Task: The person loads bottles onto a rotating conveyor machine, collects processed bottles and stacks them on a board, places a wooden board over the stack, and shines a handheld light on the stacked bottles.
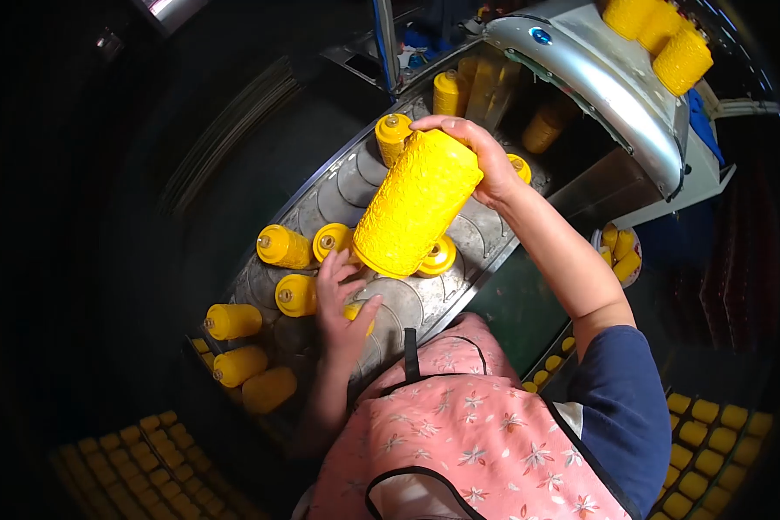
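Note:
A large yellow yarn cone point(420, 204) is tilted in the air above the metal worktop, gripped near its upper end by my right hand point(484, 160). Below and left of it, my left hand point(342, 308) has its fingers spread and holds nothing. Close to that hand, several smaller yellow yarn bobbins stand on the worktop, among them one at the left point(284, 247) and one just beside the fingers point(296, 295). Another bobbin point(438, 257) is partly hidden behind the cone's lower end, and one more point(393, 137) stands beyond its upper end.
The metal worktop point(399, 299) has round plates set in it. A silver machine housing point(589, 82) rises at the upper right, with yellow cones point(683, 62) on top. A tub of yellow bobbins point(620, 251) stands at the right. Rows of yellow packages point(711, 451) lie low on both sides.

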The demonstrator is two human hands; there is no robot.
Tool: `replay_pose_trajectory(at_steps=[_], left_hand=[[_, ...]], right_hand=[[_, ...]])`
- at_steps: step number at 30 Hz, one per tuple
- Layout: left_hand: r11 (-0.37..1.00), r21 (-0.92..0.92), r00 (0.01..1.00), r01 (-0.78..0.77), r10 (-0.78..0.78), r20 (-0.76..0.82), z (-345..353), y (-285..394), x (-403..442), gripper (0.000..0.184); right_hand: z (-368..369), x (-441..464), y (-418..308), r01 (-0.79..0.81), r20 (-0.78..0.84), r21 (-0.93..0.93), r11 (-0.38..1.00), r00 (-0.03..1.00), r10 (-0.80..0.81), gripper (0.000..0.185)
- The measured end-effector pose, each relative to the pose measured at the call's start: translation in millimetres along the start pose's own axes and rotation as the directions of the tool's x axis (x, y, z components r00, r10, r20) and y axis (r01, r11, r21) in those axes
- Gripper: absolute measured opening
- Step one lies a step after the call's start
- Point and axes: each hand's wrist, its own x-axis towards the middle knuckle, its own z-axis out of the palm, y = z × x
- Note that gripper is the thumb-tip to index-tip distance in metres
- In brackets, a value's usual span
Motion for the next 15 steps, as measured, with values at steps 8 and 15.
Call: replay_pose_trajectory(at_steps=[8,15], left_hand=[[0.961,0.138,0.887,0.239,-0.158,-0.434,-108.6,-1.3,-62.4,0.024],[0.93,0.059,0.76,0.362,-0.258,-0.596,-153.2,-10.9,-124.6,0.023]], right_hand=[[80.0,117.5,79.1,0.285,0.145,-0.664,0.692,0.956,-0.255,0.021],[74.7,151.2,271.8,0.216,0.132,-0.827,0.518,0.972,-0.195,0.024]])
